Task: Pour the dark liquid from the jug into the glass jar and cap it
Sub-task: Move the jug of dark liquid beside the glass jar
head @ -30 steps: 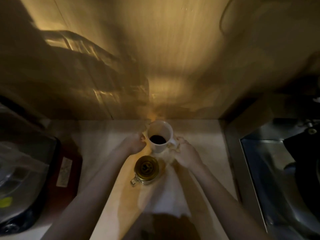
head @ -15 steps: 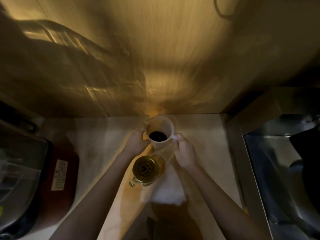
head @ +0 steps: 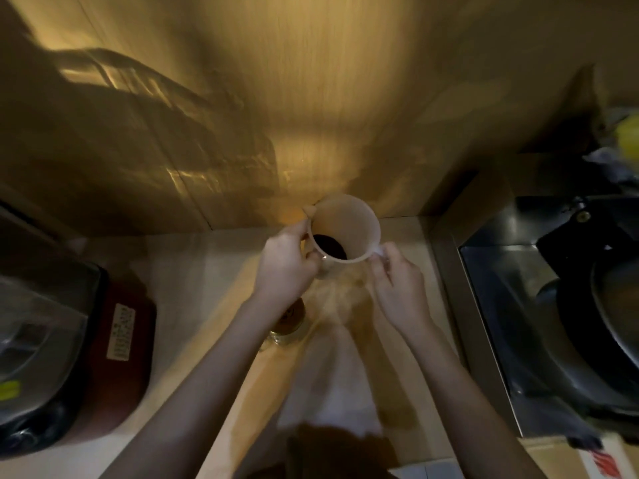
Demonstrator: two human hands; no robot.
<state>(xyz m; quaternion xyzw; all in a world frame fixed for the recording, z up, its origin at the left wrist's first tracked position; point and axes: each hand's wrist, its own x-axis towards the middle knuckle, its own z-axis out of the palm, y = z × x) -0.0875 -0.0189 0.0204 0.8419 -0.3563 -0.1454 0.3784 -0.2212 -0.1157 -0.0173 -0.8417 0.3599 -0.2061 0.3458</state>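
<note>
Your two hands are up at the back of the counter (head: pixel 193 271), close to the wooden wall (head: pixel 311 98). Between them is the white jug (head: pixel 359 223). It looks lifted and tipped a little toward you, so you can see down inside it. A small pool of dark liquid (head: pixel 330 246) sits in the low side of the jug. The little spout is at the top left of the rim.

Your left hand (head: pixel 285 267) is wrapped around the left side of the jug. The thumb and fingers curl tight on the wall just under the rim. Your right hand (head: pixel 397 288) pinches the jug's handle on the right side, with its fingers closed on it.

The glass jar (head: pixel 288 323) stands on the counter just below your left hand. Your left wrist hides a lot of it. You can see part of its dark gold top and some clear glass under that. It is too hidden to tell more about the top. The jar sits at the edge of a white cloth (head: pixel 332 385) that lies flat on the counter between your arms.

On the left is a dark red cooker (head: pixel 114 340) with a white label. On the right is a shiny metal sink (head: pixel 511 326) with a black pan (head: pixel 594 305) in it.
</note>
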